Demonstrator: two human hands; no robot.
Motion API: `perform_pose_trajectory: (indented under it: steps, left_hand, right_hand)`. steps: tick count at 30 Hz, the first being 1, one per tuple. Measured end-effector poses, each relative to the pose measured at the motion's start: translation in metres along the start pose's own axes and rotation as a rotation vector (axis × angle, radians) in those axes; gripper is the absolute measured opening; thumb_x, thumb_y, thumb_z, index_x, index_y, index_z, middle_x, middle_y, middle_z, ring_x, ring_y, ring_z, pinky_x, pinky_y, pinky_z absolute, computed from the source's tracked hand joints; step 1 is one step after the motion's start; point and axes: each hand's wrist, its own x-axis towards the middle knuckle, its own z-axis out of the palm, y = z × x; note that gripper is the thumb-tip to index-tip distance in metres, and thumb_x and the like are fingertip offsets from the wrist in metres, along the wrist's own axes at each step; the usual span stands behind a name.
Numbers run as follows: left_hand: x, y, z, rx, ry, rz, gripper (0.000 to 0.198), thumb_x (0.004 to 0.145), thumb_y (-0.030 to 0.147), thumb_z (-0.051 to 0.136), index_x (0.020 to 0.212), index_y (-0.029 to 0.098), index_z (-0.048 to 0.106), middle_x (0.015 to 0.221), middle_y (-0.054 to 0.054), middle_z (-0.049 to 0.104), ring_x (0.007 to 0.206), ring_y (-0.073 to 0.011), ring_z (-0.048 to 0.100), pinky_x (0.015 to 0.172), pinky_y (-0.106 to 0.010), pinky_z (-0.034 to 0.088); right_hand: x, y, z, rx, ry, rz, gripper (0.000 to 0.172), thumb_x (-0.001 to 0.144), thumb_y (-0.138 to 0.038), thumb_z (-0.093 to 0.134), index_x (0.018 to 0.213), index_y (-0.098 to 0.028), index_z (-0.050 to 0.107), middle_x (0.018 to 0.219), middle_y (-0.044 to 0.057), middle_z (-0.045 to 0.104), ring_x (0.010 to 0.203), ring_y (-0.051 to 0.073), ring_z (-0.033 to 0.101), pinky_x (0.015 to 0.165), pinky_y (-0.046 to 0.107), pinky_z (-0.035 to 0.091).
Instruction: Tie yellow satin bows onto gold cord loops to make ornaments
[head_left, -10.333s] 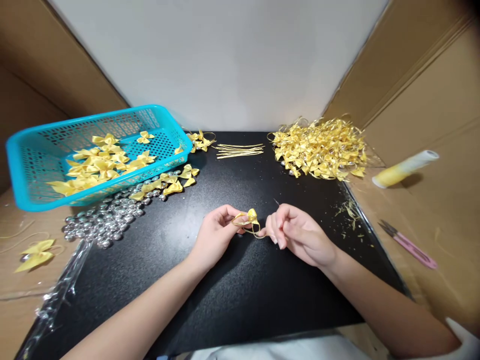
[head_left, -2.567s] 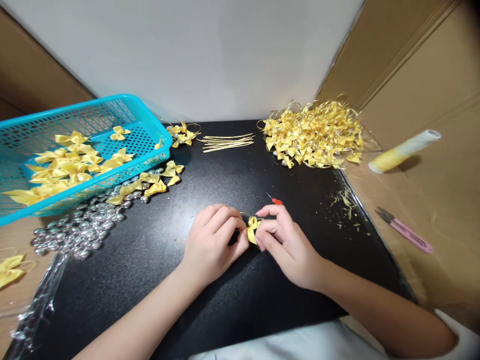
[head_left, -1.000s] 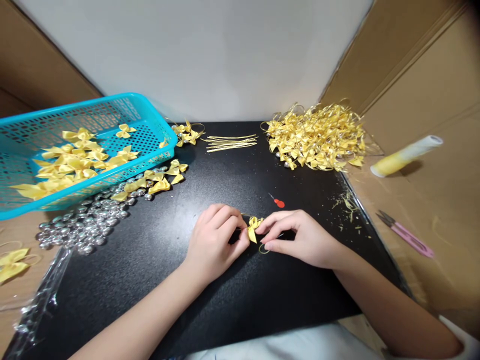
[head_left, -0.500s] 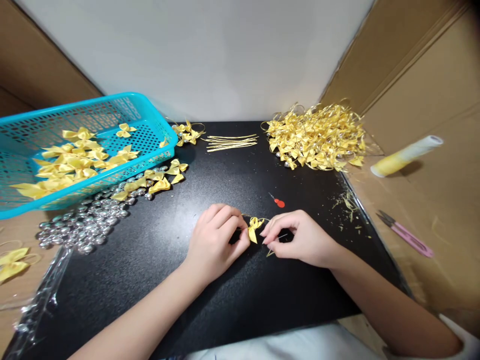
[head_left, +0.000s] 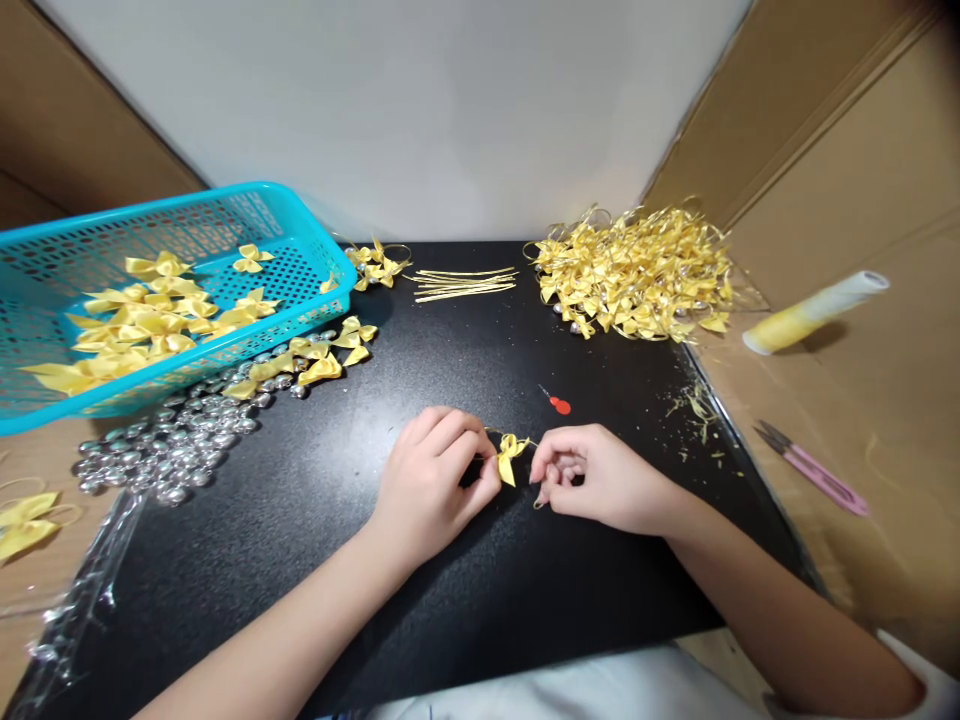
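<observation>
One red threader lies beyond; left fingers pinch a yellow bow; right fingers curl, grip unclear.

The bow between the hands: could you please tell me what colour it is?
The bow is yellow, seen best in the head view.

Basket partly beyond left edge

Hands at yellow bow, beads; basket
</observation>
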Motion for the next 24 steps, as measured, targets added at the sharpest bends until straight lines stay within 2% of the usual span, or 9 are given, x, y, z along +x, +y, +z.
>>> perform_pose_trajectory:
  steps: [5, 10, 13, 15, 19, 21, 24]
  left_hand:
    - [0.001, 0.001, -0.001, -0.004, 0.006, 0.004, 0.011, 0.086, 0.017, 0.059, 0.075, 0.018, 0.060, 0.080, -0.004, 0.068, 0.080, -0.0189, 0.059, 0.071, -0.032, 0.049]
    - [0.001, 0.001, -0.001, -0.018, 0.002, 0.004, 0.010, 0.086, 0.017, 0.060, 0.076, 0.019, 0.061, 0.080, -0.004, 0.068, 0.081, -0.0186, 0.059, 0.071, -0.032, 0.050]
    - [0.001, 0.001, 0.000, -0.021, -0.002, 0.000, 0.010, 0.086, 0.017, 0.060, 0.076, 0.019, 0.062, 0.081, -0.004, 0.068, 0.080, -0.0182, 0.059, 0.072, -0.032, 0.050]
    - [0.001, 0.000, 0.000, -0.018, 0.003, 0.005, 0.010, 0.086, 0.017, 0.060, 0.076, 0.019, 0.061, 0.081, -0.003, 0.068, 0.080, -0.0181, 0.058, 0.072, -0.032, 0.050]
    - [0.001, 0.001, 0.000, -0.014, 0.006, 0.013, 0.009, 0.086, 0.016, 0.059, 0.077, 0.019, 0.060, 0.081, -0.003, 0.067, 0.080, -0.0181, 0.058, 0.072, -0.032, 0.049]
    - [0.001, 0.001, 0.000, -0.014, 0.002, 0.010, 0.009, 0.086, 0.016, 0.060, 0.077, 0.019, 0.060, 0.081, -0.003, 0.067, 0.081, -0.0183, 0.058, 0.072, -0.032, 0.049]
    - [0.000, 0.001, 0.001, -0.017, 0.006, 0.013, 0.009, 0.086, 0.016, 0.060, 0.077, 0.018, 0.060, 0.081, -0.004, 0.067, 0.081, -0.0185, 0.058, 0.072, -0.032, 0.049]
  right_hand:
    - [-0.003, -0.003, -0.006, -0.273, -0.042, -0.178, 0.016, 0.079, -0.009, 0.060, 0.084, -0.015, 0.074, 0.081, 0.003, 0.062, 0.065, 0.010, 0.056, 0.060, 0.023, 0.044]
    - [-0.006, -0.011, -0.011, -0.396, -0.152, -0.289, 0.024, 0.094, -0.013, 0.050, 0.098, -0.015, 0.074, 0.092, 0.006, 0.066, 0.083, 0.014, 0.062, 0.077, 0.027, 0.048]
    - [-0.006, -0.013, -0.011, -0.408, -0.180, -0.336, 0.027, 0.098, -0.017, 0.045, 0.098, -0.014, 0.072, 0.092, 0.007, 0.066, 0.085, 0.015, 0.061, 0.080, 0.029, 0.048]
    - [-0.006, -0.013, -0.010, -0.419, -0.186, -0.359, 0.030, 0.099, -0.018, 0.043, 0.089, -0.015, 0.071, 0.087, 0.006, 0.064, 0.082, 0.014, 0.060, 0.079, 0.028, 0.047]
    - [-0.005, -0.015, -0.008, -0.458, -0.064, -0.404, 0.038, 0.100, -0.022, 0.040, 0.065, -0.017, 0.053, 0.071, 0.000, 0.051, 0.067, 0.012, 0.050, 0.066, 0.026, 0.039]
    - [-0.005, -0.015, -0.006, -0.454, 0.010, -0.422, 0.039, 0.101, -0.023, 0.038, 0.063, -0.018, 0.044, 0.067, -0.001, 0.045, 0.063, 0.011, 0.045, 0.062, 0.026, 0.035]
    - [-0.005, -0.015, 0.000, -0.463, 0.030, -0.426, 0.036, 0.101, -0.023, 0.035, 0.066, -0.019, 0.039, 0.070, -0.002, 0.044, 0.063, 0.011, 0.043, 0.062, 0.026, 0.034]
